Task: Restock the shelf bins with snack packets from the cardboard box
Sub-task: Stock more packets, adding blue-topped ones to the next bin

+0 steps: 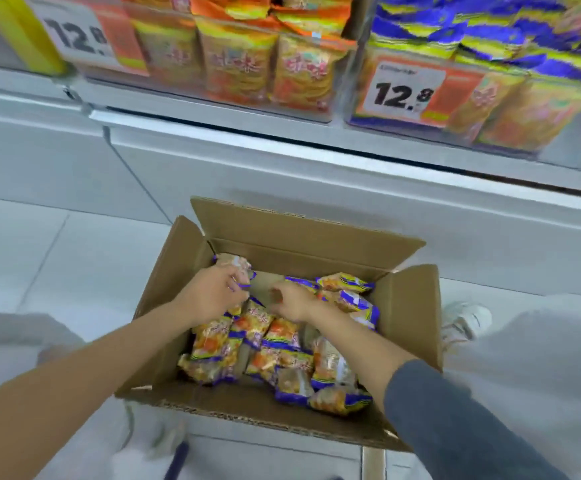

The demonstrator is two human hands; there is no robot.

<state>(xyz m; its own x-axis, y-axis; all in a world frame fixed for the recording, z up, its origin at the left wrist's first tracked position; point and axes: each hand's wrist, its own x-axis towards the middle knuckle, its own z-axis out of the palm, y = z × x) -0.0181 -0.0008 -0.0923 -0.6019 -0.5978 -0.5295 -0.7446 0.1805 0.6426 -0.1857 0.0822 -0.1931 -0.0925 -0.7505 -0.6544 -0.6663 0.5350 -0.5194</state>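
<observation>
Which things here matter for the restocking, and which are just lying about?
Job: cardboard box, snack packets inside it, shelf bins, left hand gripping one packet, right hand over the box.
Lying about: price tags, white shoe.

I see the cardboard box (302, 415) on the floor (57, 258), in front of the shelf. Snack packets (282, 344) lie inside it. My left hand (212, 296) holds the corner packet (234, 263) at the far left, and my right hand (294, 303) is just beside it, mid-box. Behind and above, the left bin (212, 100) and right bin (403, 125) stand side by side. A shoe (467, 318) sits right of the box
</observation>
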